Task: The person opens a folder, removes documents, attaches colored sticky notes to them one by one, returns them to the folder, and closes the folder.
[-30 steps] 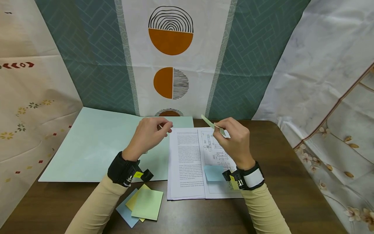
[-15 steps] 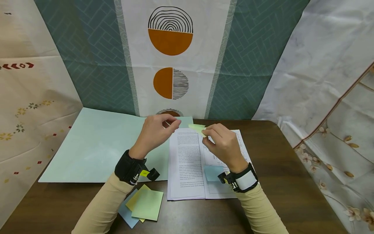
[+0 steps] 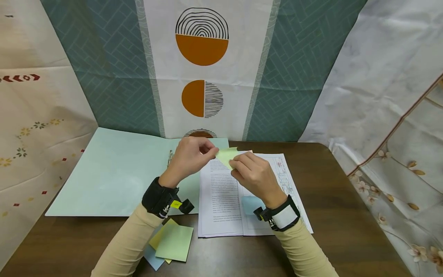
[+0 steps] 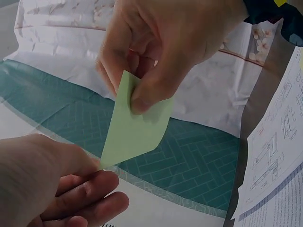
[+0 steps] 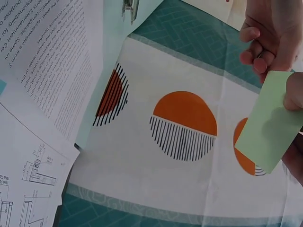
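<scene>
A light green sticky note (image 3: 226, 155) is stretched between both hands above the printed sheets. My right hand (image 3: 254, 174) pinches it, thumb flat on its face in the left wrist view. At the opposite corner, the left hand (image 3: 193, 157) pinches the note (image 4: 137, 127) between thumb and index finger. Below lie a text page (image 3: 221, 196) and a page of technical drawings (image 3: 288, 181), partly covered by the right hand and wrist. A blue sticky note (image 3: 252, 204) sits on the drawing page.
A pale green folder (image 3: 117, 173) lies spread at the left, with a metal clip (image 5: 130, 9) inside. Near the front edge, green (image 3: 175, 242), yellow (image 3: 155, 239) and blue (image 3: 152, 257) sticky notes overlap on the brown table (image 3: 339, 215). Patterned cloths hang behind.
My right hand has moved left and slightly down with the green note, and the left hand has moved right to meet it. The left fingers now pinch the note's corner.
</scene>
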